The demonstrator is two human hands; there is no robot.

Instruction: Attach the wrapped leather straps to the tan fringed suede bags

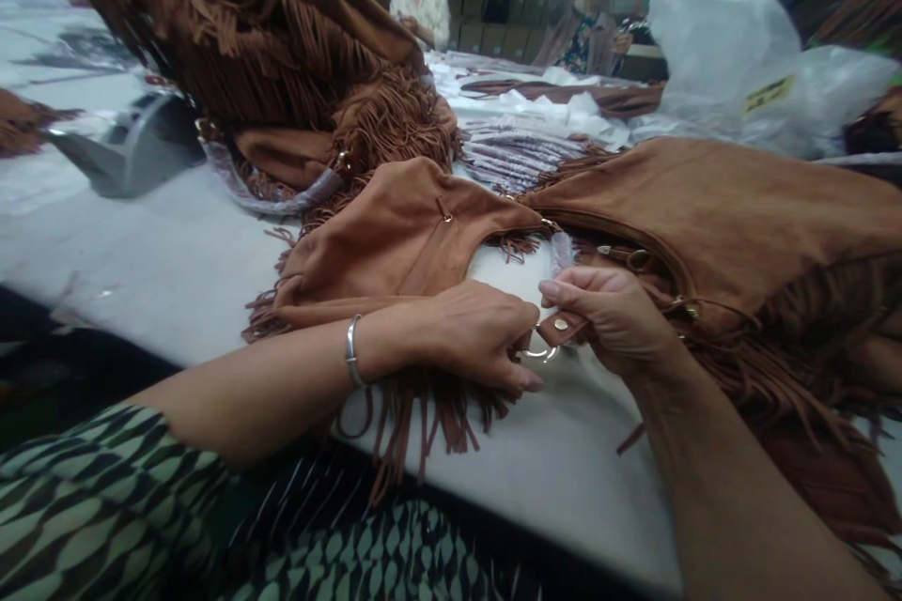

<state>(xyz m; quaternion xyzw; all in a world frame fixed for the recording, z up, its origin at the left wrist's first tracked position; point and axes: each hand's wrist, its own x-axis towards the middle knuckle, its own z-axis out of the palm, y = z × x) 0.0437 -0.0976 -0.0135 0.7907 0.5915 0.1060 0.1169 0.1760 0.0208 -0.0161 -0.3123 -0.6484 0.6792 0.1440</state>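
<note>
A pale grey worktable runs through a dim workshop. A heap of fringed bags sits at 11 o'clock, white plastic sacks at 1 o'clock, and co-workers stand at the far end at 12 o'clock. The brown suede bag lies at centre, spreading toward 3 o'clock. The left hand curls its fingers closed about a metal ring. Just at its 3 o'clock, the right hand pinches thumb and forefinger tight on the studded strap tab.
</note>
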